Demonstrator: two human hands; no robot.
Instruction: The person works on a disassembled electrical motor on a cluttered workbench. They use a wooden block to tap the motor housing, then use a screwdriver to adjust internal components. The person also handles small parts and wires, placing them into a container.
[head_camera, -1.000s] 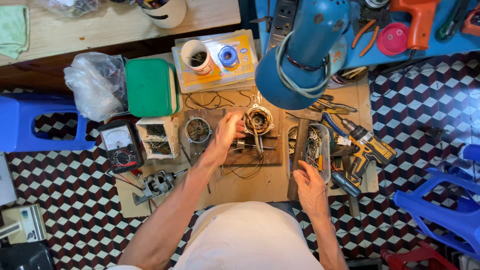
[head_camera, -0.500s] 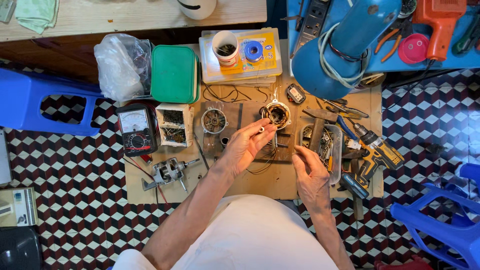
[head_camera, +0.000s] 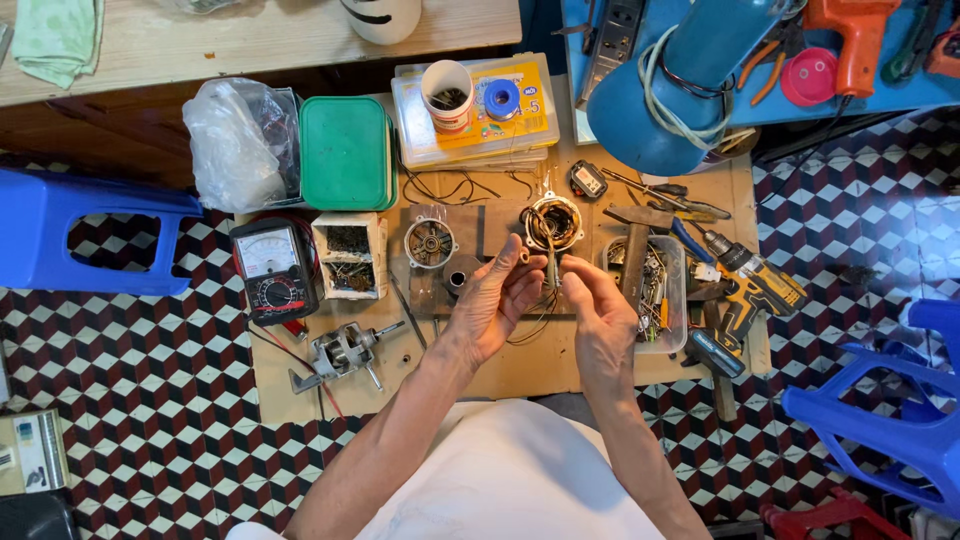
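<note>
Head view, low wooden board (head_camera: 500, 375) on a checkered tile floor. Both hands are raised together over the middle of the board. Left hand (head_camera: 495, 300): fingers curled inward, pinching thin dark wires (head_camera: 549, 270) that trail from the motor winding (head_camera: 552, 222). Right hand (head_camera: 600, 310): fingertips closed on the same bundle of wires from the other side, just beside the left. Whether a small tool is also held cannot be told.

The winding sits upright on a dark metal plate (head_camera: 495, 232), just beyond the fingertips. A round end cap (head_camera: 430, 243) lies to its left on the same plate. Rotor with shaft (head_camera: 340, 352) lies near the board's front left corner, well apart. Meter (head_camera: 273, 268) and a box of screws (head_camera: 348, 255) stand left of the plate; a clear tray of parts (head_camera: 650, 290) and a cordless drill (head_camera: 750, 280) right.

Judgement: step in hand is sorting or stripping the winding's lead wires. The next move calls for a steady pinch and gentle pull, since fine wires may snap.
</note>
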